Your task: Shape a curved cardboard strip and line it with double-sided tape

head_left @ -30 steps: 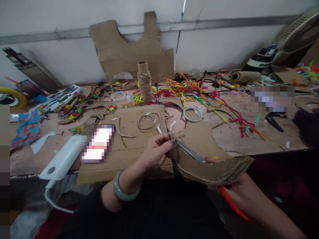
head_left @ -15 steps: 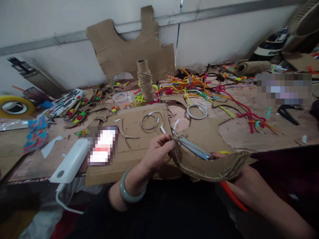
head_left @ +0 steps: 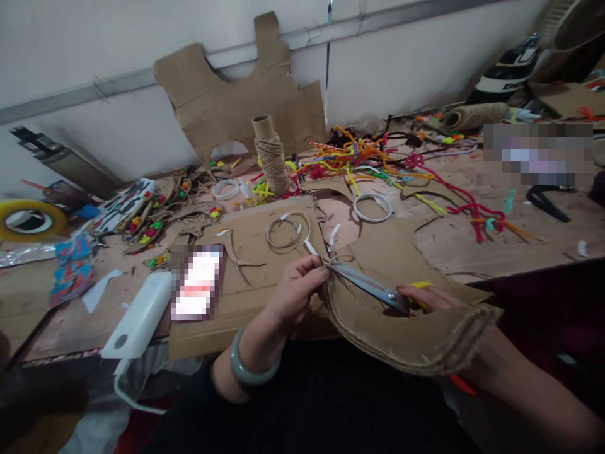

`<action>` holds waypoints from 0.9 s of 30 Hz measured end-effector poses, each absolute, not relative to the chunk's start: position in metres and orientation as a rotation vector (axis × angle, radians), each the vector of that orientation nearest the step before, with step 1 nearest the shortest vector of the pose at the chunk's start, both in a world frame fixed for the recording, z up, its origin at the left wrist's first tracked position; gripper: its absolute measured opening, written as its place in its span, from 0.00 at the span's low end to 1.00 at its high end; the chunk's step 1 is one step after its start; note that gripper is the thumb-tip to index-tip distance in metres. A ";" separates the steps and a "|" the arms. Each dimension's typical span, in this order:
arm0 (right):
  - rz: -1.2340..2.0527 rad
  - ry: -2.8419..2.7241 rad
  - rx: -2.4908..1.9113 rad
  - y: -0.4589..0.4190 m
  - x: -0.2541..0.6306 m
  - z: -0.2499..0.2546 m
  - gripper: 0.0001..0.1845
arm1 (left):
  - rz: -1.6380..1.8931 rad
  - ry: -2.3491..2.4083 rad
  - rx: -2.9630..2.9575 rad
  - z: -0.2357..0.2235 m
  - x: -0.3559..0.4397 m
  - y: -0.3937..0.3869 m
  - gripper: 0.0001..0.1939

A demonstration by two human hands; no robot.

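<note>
My left hand (head_left: 300, 287), with a pale green bangle at the wrist, pinches the left end of a curved stack of cut cardboard (head_left: 392, 331). My right hand (head_left: 454, 315) is closed on scissors (head_left: 371, 287) with yellow and orange-red handles; the cardboard covers part of this hand and of the handles. The blades reach left across the stack's inner curve, their tips close to my left fingertips. Thin cardboard strips curl by the tips. Below lies a flat cardboard sheet (head_left: 217, 328).
A twine cone (head_left: 271, 164) stands behind, before a cut cardboard shape (head_left: 236, 107) leaning on the wall. Tape rolls (head_left: 372, 207), colourful pipe cleaners (head_left: 363, 151), a blurred phone (head_left: 197, 282), a white power bank-like box (head_left: 139, 321) and yellow tape (head_left: 28, 221) lie around.
My right hand and the scissors' handles have shifted slightly right. The cardboard stack's right end has tilted down and right, hiding more of the orange-red handle. My left hand keeps its pinch.
</note>
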State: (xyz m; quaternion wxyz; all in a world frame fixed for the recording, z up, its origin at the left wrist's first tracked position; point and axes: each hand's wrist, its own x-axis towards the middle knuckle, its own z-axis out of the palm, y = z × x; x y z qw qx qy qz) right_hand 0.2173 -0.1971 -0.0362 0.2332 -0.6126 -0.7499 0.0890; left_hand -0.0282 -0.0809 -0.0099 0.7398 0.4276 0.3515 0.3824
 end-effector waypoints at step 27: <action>0.253 -2.117 -1.678 -0.206 0.215 -0.034 0.27 | 0.952 0.749 1.087 -0.022 -0.031 -0.085 0.11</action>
